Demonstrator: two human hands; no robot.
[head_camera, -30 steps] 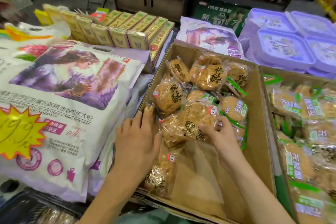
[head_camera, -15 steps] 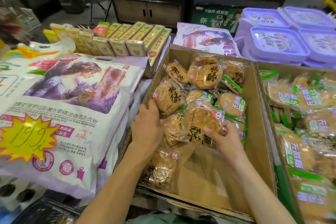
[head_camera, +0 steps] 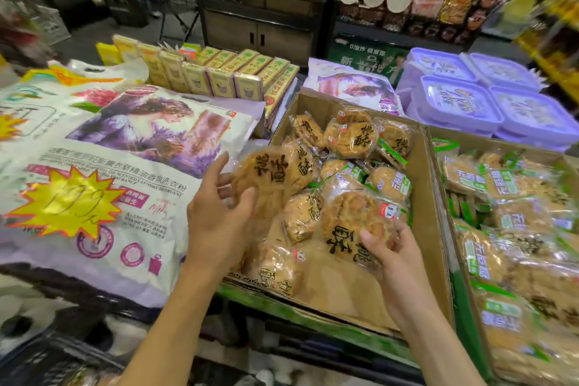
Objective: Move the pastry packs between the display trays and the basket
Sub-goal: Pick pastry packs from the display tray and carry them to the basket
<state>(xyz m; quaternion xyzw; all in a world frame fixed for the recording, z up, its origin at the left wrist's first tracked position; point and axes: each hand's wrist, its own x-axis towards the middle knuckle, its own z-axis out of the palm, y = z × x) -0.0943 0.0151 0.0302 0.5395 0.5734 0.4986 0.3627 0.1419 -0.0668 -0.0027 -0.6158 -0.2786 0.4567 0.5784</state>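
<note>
A cardboard display tray (head_camera: 429,197) holds several clear packs of round brown pastries with black characters. My left hand (head_camera: 219,216) grips one pastry pack (head_camera: 266,175), lifted over the tray's left edge. My right hand (head_camera: 394,254) holds another pastry pack (head_camera: 354,219) from below, raised above the tray's bare cardboard floor. A further pack (head_camera: 275,266) lies flat near the tray's front left corner. A second tray (head_camera: 463,260) to the right is filled with green-labelled pastry packs (head_camera: 507,219). No basket shows clearly.
Large laundry detergent bags (head_camera: 103,166) lie to the left of the tray. Yellow-green boxes (head_camera: 219,78) stand in rows behind them. Purple lidded tubs (head_camera: 476,103) are stacked at the back right. Shelves of goods rise beyond.
Both hands have lifted their packs out of the pile. The left hand came up from the tray's left side with a pack; the right pack rose and tilted toward me.
</note>
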